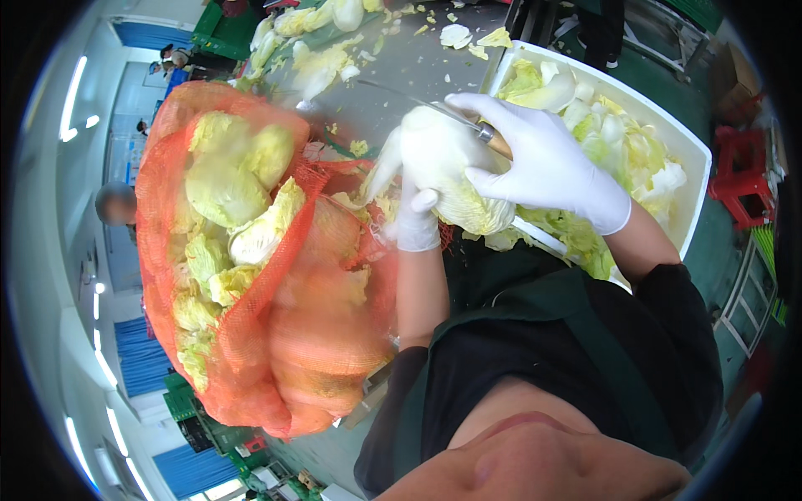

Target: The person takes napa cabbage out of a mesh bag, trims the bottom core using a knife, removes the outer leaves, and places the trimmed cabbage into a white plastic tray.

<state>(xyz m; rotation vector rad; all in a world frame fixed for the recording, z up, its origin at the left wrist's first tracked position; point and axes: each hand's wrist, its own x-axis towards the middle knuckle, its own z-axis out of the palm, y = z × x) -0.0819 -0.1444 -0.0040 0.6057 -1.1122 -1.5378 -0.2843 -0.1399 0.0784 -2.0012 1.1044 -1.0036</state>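
Note:
A napa cabbage head (445,150), its pale base pointing up and away, is held in front of me. My left hand (418,216), in a white glove, supports it from the left and below. In my right hand (545,156), also gloved in white, is a knife (485,132) with a wooden handle and a thin blade that passes over the cabbage's base. The right thumb and fingers also lie against or close to the cabbage's right side. To the left, an opened orange mesh sack (250,313) holds several cabbage heads (227,188).
A white plastic tub (695,181) of cabbage leaves (617,134) stands at the right. Scattered leaves (455,36) lie on the metal table (401,69) ahead. Red stools (742,175) stand at the far right. A person's legs (600,28) show beyond the tub; other people are far left.

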